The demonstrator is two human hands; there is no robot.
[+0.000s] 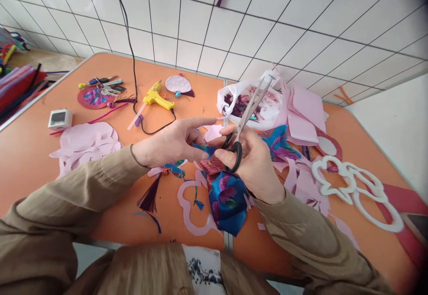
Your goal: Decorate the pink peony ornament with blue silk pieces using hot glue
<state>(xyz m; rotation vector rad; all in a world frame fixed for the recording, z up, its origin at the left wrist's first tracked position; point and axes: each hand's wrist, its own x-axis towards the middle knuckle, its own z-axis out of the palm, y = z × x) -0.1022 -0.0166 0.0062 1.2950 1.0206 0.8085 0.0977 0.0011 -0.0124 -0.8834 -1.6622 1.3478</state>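
My right hand is closed around the black handles of a pair of scissors, whose blades point up and away with a narrow gap between them. Facing it, my left hand has its index finger stretched out, while the thumb and other fingers close on a piece of blue patterned fabric. Just below my hands lies a larger blue satin piece with purple and pink patterning. A pink paper cutout outline rests beside it. To the left is a dark purple tassel with a small bell.
A yellow glue gun with a black cord lies at the back left, near keys. Pink scraps and a white cube-shaped device are left. Behind stands a plastic bag; white templates lie right.
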